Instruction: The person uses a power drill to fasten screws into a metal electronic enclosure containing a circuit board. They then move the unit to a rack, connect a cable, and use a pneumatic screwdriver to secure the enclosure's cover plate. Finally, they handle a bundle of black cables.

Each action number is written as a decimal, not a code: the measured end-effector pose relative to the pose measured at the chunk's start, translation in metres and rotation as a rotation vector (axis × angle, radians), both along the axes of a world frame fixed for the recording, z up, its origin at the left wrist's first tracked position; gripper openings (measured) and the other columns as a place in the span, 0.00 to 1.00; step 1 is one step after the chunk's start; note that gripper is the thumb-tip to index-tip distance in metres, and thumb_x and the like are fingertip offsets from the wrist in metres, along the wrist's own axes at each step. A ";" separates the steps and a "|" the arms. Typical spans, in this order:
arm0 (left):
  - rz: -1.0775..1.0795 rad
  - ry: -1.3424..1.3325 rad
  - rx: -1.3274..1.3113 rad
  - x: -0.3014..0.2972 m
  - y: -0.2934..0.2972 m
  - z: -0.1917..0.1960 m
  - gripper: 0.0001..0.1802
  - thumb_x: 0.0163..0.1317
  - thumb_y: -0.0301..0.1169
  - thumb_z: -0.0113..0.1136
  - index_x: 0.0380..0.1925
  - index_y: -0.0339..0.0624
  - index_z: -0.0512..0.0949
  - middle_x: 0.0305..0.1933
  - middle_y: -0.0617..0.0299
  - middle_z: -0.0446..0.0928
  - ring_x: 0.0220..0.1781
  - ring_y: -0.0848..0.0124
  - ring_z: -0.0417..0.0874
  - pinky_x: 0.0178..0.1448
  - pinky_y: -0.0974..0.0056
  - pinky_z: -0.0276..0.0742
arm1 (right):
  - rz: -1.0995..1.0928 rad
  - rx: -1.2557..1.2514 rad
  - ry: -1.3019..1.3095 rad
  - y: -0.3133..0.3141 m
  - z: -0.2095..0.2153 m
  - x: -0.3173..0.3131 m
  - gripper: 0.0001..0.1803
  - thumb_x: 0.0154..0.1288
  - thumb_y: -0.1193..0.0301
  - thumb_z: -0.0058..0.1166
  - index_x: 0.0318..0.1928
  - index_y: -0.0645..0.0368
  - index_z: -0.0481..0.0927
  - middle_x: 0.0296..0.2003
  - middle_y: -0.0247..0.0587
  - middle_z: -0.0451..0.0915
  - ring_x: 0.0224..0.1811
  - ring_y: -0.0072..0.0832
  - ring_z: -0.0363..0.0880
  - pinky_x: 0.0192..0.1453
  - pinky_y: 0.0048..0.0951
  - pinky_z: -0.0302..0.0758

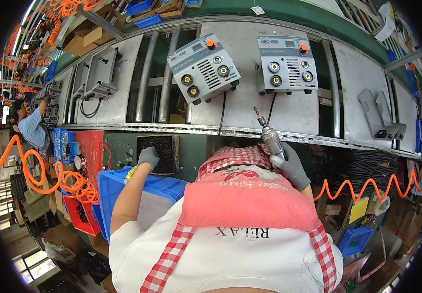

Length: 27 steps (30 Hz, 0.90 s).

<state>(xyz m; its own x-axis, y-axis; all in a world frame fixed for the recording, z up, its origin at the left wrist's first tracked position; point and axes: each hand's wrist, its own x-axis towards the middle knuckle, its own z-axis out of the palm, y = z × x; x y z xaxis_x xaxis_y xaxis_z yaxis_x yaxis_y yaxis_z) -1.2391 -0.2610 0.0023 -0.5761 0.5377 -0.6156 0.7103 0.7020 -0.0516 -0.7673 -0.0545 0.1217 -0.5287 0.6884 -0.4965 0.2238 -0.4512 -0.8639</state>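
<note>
My right hand [293,167], in a grey glove, grips a pneumatic screwdriver [272,138] whose bit points up toward the roller conveyor. My left hand [148,157], also gloved, is at the left side of an open box of small black screws [164,149]. Its fingers are curled, and whatever they may hold is hidden. Beyond my hands, two grey welding machines with orange knobs stand on the conveyor plates: a tilted left machine [205,68] and a straighter right machine [287,64]. A black cable hangs from each toward the conveyor's near edge.
A blue bin [108,195] stands beside my left arm, near a red tray of black parts [81,215]. Bent metal housings [98,73] sit on the left plate, another housing [383,117] on the right. Orange coiled hoses [367,188] hang at both sides. A co-worker [31,128] is far left.
</note>
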 end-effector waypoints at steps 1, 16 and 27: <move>0.006 -0.025 -0.022 0.000 0.001 0.000 0.11 0.47 0.31 0.66 0.32 0.40 0.80 0.38 0.48 0.81 0.44 0.52 0.82 0.50 0.57 0.78 | 0.001 0.016 -0.035 -0.001 -0.001 0.003 0.24 0.51 0.62 0.63 0.46 0.61 0.74 0.32 0.32 0.74 0.32 0.20 0.69 0.37 0.26 0.69; 0.014 0.251 -0.023 0.027 0.045 0.042 0.21 0.57 0.44 0.60 0.43 0.40 0.78 0.45 0.44 0.80 0.51 0.51 0.80 0.55 0.53 0.74 | 0.560 -0.123 -1.091 0.113 -0.036 0.182 0.22 0.60 0.56 0.53 0.38 0.67 0.79 0.29 0.47 0.82 0.22 0.36 0.82 0.24 0.34 0.79; 0.173 0.022 0.299 0.049 0.105 0.063 0.19 0.57 0.46 0.57 0.39 0.43 0.80 0.40 0.49 0.82 0.46 0.51 0.81 0.51 0.54 0.74 | 0.607 0.050 -1.402 0.192 -0.136 0.218 0.20 0.60 0.60 0.55 0.42 0.65 0.77 0.32 0.46 0.82 0.23 0.32 0.80 0.25 0.31 0.78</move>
